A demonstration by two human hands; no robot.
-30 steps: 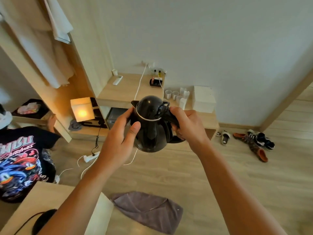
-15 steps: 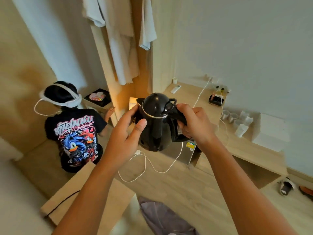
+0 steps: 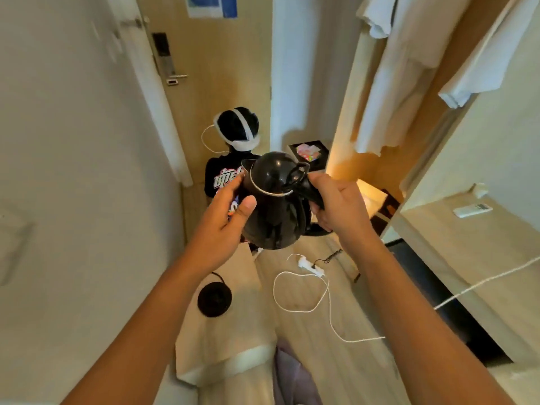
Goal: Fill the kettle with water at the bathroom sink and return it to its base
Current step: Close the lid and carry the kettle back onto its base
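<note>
I hold a black kettle (image 3: 273, 200) in the air at chest height, lid closed, spout pointing left. My right hand (image 3: 336, 209) grips its handle. My left hand (image 3: 225, 220) presses flat against its left side, thumb on the front. The round black kettle base (image 3: 214, 298) with its cord lies on a low wooden table (image 3: 233, 340) below the kettle. No sink is in view.
A person in a black printed shirt (image 3: 222, 176) with a headset sits on the floor ahead, before a wooden door (image 3: 216, 68). A white power strip (image 3: 311, 266) and cable lie on the floor. White robes (image 3: 391, 83) hang at right. A desk (image 3: 467, 244) runs along the right.
My view has swung left, from the desk and wall to the door and the seated person. Both hands keep the same hold on the kettle. The kettle base has come into sight.
</note>
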